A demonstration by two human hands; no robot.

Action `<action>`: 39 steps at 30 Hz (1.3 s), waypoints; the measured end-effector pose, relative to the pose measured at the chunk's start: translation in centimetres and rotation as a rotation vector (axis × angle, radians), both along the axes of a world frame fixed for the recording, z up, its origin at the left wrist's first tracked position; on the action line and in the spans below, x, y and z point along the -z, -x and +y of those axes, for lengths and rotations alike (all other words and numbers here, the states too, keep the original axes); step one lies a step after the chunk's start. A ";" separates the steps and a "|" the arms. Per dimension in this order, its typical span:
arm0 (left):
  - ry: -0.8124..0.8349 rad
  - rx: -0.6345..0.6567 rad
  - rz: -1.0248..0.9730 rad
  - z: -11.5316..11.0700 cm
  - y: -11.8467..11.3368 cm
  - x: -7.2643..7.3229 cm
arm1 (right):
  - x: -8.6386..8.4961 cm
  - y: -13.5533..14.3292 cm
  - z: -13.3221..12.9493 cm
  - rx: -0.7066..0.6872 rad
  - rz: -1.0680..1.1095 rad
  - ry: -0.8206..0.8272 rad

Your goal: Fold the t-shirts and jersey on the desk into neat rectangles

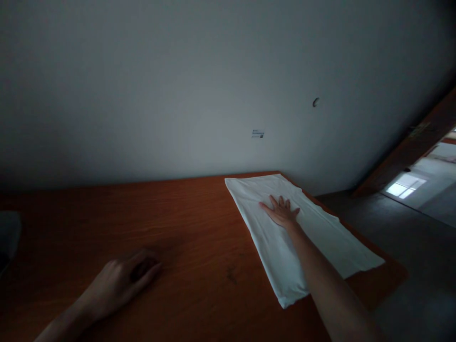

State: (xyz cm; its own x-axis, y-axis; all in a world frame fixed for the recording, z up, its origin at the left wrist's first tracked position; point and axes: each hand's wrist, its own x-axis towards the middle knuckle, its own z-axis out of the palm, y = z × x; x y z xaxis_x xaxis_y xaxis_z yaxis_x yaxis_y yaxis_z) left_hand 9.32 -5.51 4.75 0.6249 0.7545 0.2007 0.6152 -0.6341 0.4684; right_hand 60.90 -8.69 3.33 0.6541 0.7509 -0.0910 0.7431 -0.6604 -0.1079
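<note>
A white cloth point(320, 237), folded or doubled into a long rectangle, lies flat on the brown wooden table point(192, 223) at its right end. My right hand point(281, 212) is spread open on the cloth's upper part, palm down. Small wrinkles show near the fingers and along the cloth's edges. Well to the left of the cloth, my left hand point(124, 280) rests on the bare wood. Its fingers are loosely bent, with a gap between them and the thumb, and it holds nothing.
A pale wall point(160, 95) rises behind the table, bearing a small printed label point(258, 134) and a round hole point(315, 102). At the left edge sits a partly visible translucent object point(10, 235). Right of the table are grey floor point(420, 247) and a brown door frame point(402, 149).
</note>
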 end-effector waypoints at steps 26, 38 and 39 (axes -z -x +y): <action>0.554 -0.324 -1.020 1.9 0.3 1.4 | 0.9 25.3 0.2 -0.635 0.567 -0.443; 0.115 -0.397 -0.755 -2.8 6.7 -1.4 | 2.5 23.5 1.2 -0.566 0.599 -0.379; 0.037 -0.432 -0.737 -3.1 8.6 -2.4 | 2.5 23.5 1.2 -0.569 0.604 -0.364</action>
State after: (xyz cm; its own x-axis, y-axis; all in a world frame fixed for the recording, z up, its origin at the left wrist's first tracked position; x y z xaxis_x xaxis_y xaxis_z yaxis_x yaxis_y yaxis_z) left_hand 0.75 -8.65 7.20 0.0004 0.9107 0.4131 0.3299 -0.3901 0.8596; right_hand 37.40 -7.44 0.87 0.0937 0.9956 0.0081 0.6957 -0.0596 -0.7159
